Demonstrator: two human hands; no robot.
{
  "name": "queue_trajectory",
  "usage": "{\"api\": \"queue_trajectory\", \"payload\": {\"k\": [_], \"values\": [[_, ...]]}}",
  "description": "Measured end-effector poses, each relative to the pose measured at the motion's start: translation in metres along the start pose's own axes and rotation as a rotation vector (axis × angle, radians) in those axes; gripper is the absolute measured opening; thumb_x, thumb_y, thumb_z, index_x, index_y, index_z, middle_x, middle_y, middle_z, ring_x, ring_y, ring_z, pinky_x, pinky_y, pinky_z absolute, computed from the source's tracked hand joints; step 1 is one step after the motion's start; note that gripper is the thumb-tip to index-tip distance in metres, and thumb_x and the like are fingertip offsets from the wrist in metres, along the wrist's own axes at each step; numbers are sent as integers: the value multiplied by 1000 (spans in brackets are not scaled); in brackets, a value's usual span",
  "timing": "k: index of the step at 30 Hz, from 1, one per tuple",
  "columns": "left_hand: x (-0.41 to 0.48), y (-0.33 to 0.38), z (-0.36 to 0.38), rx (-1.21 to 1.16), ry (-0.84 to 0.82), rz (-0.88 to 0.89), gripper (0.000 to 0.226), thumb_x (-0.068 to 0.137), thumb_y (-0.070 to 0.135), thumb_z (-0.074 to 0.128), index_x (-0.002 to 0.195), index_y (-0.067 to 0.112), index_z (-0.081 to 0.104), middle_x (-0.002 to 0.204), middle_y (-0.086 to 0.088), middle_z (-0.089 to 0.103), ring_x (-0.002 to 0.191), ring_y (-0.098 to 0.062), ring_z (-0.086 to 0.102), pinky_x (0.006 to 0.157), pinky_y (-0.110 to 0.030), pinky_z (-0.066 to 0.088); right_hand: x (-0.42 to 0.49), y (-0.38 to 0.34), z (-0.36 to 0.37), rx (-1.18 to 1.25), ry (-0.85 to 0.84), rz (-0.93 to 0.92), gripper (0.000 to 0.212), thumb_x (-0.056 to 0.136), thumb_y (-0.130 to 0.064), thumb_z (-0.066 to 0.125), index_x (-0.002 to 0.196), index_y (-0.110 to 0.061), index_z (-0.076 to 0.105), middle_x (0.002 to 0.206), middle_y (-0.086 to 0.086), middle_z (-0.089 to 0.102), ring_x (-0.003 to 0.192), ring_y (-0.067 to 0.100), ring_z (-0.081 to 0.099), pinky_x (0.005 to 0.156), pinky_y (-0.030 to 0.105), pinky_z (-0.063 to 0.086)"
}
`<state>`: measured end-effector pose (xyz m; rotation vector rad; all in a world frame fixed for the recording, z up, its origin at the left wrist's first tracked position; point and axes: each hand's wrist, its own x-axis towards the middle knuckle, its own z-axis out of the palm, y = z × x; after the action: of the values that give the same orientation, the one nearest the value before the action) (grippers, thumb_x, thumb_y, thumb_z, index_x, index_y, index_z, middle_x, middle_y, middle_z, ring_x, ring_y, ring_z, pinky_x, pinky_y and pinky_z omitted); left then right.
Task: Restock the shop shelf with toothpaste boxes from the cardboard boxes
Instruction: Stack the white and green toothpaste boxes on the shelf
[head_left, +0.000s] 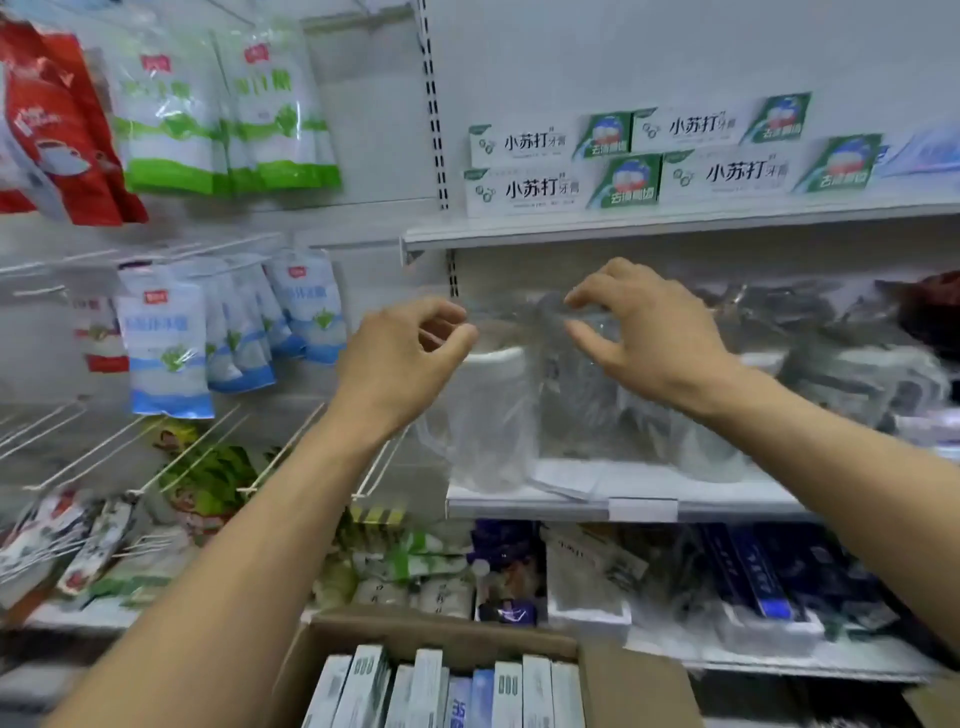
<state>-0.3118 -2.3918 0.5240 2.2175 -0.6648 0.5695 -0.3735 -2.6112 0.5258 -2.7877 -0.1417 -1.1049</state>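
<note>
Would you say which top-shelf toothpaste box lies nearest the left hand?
The bottom-left box: lower row, leftmost, closest to the left hand.

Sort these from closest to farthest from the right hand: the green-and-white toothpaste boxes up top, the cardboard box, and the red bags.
Starting from the right hand, in the head view:
1. green-and-white toothpaste boxes: nearest, just above the hand.
2. cardboard box: farther, down low at the bottom of the view.
3. red bags: farthest, hanging at the top left.

The white upper shelf (675, 224) carries toothpaste boxes (561, 189) (stacked two high, two abreast).
</note>
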Motion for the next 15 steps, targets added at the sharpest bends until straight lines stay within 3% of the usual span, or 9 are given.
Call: {"api": "queue_trajectory", "payload": {"k": [7, 10, 15], "values": [[-90, -89, 17, 24, -173, -208, 15, 88, 33, 65, 99, 26, 71, 85, 11, 70, 77, -6, 64, 79, -32, 55, -75, -58, 72, 97, -283, 63, 27, 92, -38, 54, 114, -25, 63, 115, -4, 57, 105, 18, 56, 81, 33, 40], [-121, -126, 36, 7, -258, -319, 15, 86, 34, 66, 98, 27, 71, 83, 13, 70, 79, -8, 65, 80, -35, 55, -97, -71, 108, 142, -431, 86, 25, 91, -36, 53, 112, -26, 62, 114, -4, 59, 103, 20, 58, 84, 37, 46], [-176, -186, 79, -26, -377, -566, 11, 90, 33, 62, 99, 30, 68, 88, 14, 66, 87, -11, 62, 83, -31, 51, -136, -86, 185, 209, -647, 119, 21, 90, -37, 53, 107, -27, 62, 109, -3, 58, 98, 20, 58, 75, 37, 50]]}}
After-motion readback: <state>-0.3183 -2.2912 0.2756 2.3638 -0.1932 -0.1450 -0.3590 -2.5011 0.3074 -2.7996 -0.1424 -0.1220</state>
